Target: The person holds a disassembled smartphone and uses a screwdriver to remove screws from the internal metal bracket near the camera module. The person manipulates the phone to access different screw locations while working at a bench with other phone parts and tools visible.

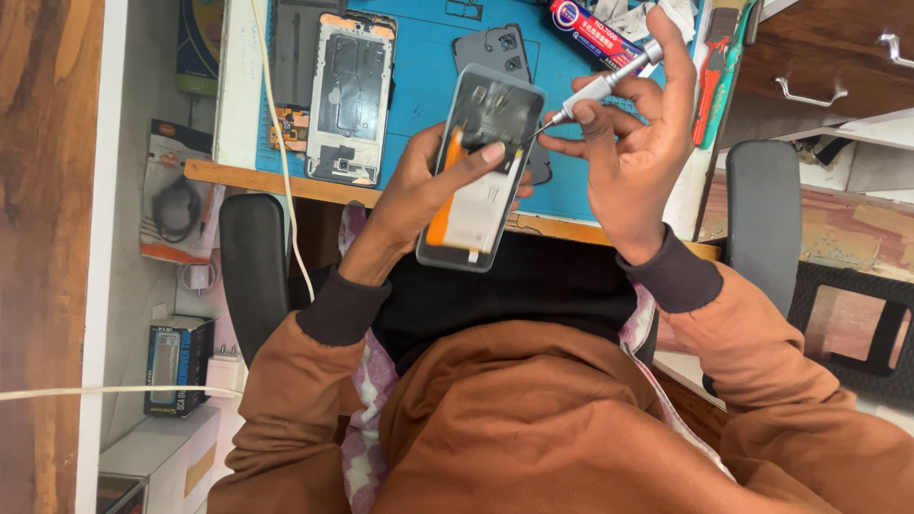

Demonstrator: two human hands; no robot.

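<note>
My left hand [424, 186] grips an opened phone [481, 167] with its back off, thumb laid across the middle; a white battery and an orange strip show inside. My right hand [628, 143] holds a small silver screwdriver [602, 84] between thumb and fingers. The screwdriver's tip touches the phone's upper right edge, near the dark circuit area. Both hands are raised above the front edge of the blue work mat [424, 86].
On the mat lie a phone frame [350, 95], a dark back cover [495, 48] and a red-and-blue glue tube [590, 33]. Red and green hand tools [716, 76] lie at the right. A white cable [276, 143] hangs left. Chair armrests [252, 271] flank me; drawers [828, 57] stand right.
</note>
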